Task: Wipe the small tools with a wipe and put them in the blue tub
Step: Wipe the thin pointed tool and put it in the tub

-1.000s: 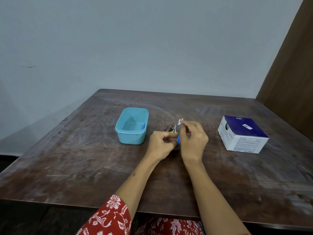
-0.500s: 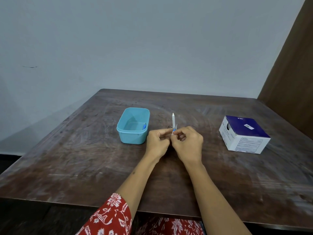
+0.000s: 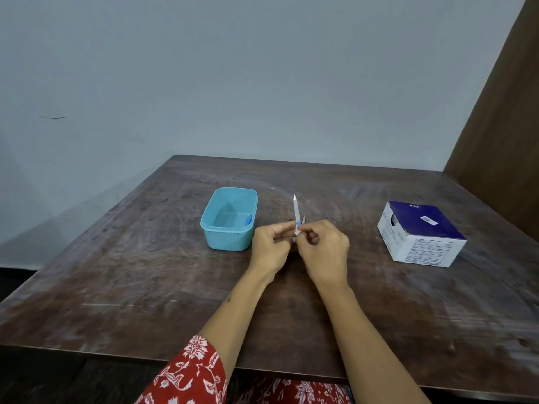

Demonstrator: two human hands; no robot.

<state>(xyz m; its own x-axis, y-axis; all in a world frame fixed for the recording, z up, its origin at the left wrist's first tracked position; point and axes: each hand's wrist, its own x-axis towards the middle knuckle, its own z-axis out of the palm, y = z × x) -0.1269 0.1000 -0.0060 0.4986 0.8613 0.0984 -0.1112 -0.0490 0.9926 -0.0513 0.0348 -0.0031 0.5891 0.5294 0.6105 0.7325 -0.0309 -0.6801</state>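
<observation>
A slim white tool [image 3: 295, 209] with a blue base stands upright between my hands, just right of the blue tub [image 3: 214, 225]. My left hand [image 3: 269, 247] pinches its lower end. My right hand [image 3: 325, 252] pinches a small white wipe [image 3: 297, 231] against the tool's base. A small blue item [image 3: 248, 220] lies inside the tub at its right wall. The tip of a small metal tool [image 3: 303, 219] shows on the table behind my fingers; the rest is hidden.
A white and dark-blue cardboard box [image 3: 420, 234] sits on the right of the worn wooden table [image 3: 145, 272]. A grey wall stands behind the table and a brown panel rises at the far right.
My right hand slid with the wipe from the tool's top down to its base, uncovering the white shaft. The hands have moved closer together.
</observation>
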